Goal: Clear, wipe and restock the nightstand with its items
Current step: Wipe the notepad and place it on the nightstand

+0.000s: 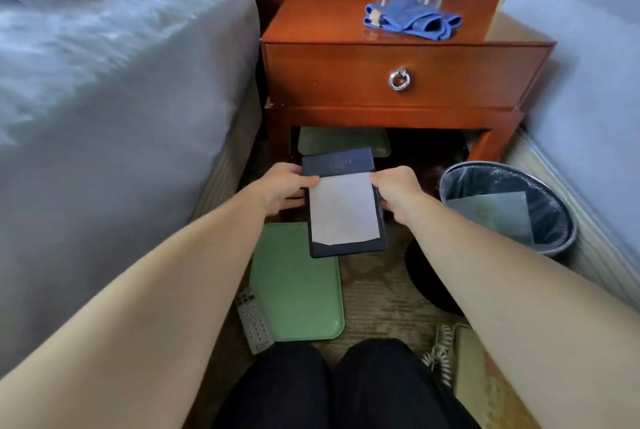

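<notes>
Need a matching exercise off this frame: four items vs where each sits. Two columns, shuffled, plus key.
Column 1
1. blue cloth
2. notepad holder
3. remote control
4. grey sheet

Column 2
A. inside the wastebasket
B. on the nightstand top
C. held by left hand and right hand
D. on the floor, left of the nearer green tray

Pairs: 1-B, 2-C, 3-D, 4-A
</notes>
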Demonstrator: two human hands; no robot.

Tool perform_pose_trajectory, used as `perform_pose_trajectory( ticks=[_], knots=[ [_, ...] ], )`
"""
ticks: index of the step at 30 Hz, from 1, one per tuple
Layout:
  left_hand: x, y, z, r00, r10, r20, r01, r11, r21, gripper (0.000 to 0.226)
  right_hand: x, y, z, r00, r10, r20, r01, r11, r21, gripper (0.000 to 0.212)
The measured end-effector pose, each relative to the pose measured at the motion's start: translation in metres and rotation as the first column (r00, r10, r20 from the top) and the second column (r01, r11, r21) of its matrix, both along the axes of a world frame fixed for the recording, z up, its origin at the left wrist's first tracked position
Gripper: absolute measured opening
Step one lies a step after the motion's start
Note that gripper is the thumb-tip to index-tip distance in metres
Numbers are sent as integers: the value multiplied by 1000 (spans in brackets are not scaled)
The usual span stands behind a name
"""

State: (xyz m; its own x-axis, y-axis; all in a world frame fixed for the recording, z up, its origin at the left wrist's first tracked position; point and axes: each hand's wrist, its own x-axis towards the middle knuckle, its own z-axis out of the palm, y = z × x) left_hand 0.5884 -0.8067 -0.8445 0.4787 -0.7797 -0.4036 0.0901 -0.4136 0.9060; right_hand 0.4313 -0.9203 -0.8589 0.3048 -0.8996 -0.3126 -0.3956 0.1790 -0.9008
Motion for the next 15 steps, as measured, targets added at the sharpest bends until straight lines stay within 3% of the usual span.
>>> perform_pose_trajectory(
  ticks=[3, 9, 15],
  knots=[
    [-6, -1, 29, 999, 23, 35, -21, 999, -47, 34, -4, -3, 26, 999, -14, 50, 15, 1000, -22, 26],
    [-17, 0, 74, 996, 46, 79, -36, 991, -130, 22, -16, 4, 80, 992, -41, 122, 50, 996, -69, 16],
    [-18, -1, 112, 985, 120, 124, -93, 974, -206, 30, -17, 7, 119, 976, -49, 211, 72, 992, -102, 16]
  ],
)
